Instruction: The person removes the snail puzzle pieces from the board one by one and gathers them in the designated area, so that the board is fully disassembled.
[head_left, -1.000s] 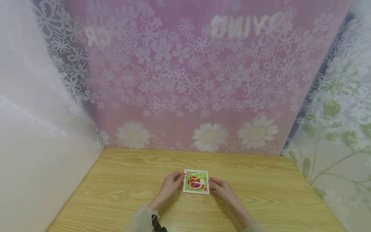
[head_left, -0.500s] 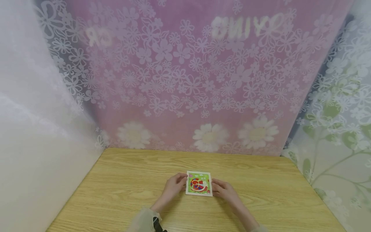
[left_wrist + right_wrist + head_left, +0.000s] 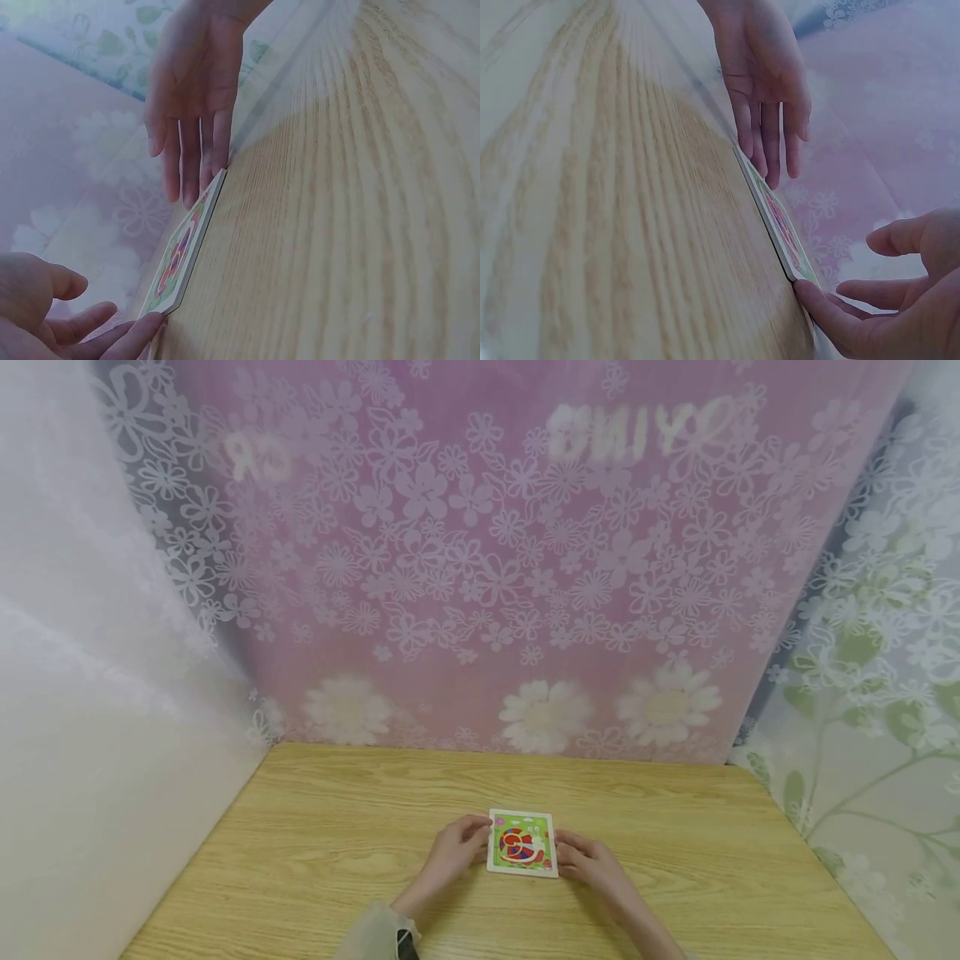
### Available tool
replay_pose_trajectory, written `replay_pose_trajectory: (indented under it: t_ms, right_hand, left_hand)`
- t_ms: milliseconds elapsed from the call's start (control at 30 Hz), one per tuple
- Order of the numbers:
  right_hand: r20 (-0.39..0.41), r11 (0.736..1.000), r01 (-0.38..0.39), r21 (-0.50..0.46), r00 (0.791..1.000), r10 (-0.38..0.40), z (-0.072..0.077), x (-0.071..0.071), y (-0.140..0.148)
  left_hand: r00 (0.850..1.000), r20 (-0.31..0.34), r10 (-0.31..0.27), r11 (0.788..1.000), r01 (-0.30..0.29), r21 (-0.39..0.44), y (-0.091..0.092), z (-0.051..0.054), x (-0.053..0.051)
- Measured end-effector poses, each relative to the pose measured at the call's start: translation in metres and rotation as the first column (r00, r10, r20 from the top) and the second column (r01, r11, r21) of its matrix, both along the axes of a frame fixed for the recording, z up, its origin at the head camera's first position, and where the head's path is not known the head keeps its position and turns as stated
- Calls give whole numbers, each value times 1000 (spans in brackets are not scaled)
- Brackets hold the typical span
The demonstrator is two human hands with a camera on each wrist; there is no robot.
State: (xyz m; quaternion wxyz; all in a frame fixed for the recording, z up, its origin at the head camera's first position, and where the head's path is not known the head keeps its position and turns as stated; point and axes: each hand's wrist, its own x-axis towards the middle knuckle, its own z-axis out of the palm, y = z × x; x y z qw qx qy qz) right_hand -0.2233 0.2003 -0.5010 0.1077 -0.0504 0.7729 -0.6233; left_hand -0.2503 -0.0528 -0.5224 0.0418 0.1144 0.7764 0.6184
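A small square picture board (image 3: 522, 843) with a white frame and a red and blue snail on green lies flat on the table, between the two hands. At its left edge, my left hand (image 3: 456, 847) touches the side with nearly straight fingers. My right hand (image 3: 592, 864) touches the opposite edge in the same manner. Both wrist views show fingertips against the sides of the board (image 3: 180, 255), with thumbs raised away from it. Neither hand curls round the board. In the right wrist view, the board (image 3: 780, 221) is seen nearly edge-on.
The board rests on a wood-grain table (image 3: 337, 802). Behind the table hangs a pink flowered curtain (image 3: 480, 568). A pale sheet (image 3: 112, 735) borders the left side, and a leaf-patterned one (image 3: 885, 735) borders the right.
The board has slid a little to the right and toward the person. Both hands have moved along with it, staying at its two sides.
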Motion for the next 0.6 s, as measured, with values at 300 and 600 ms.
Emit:
replay_pose_trajectory:
  t_ms: [300,600]
  right_hand:
    - [16,1000,-18,-5,1000,18,-2,3,1]
    - [17,1000,-28,-3,999,28,-2,7,3]
  left_hand:
    - [1000,-8,-21,1000,21,3,-3,-2,4]
    - [999,8,-40,999,40,9,-4,1,9]
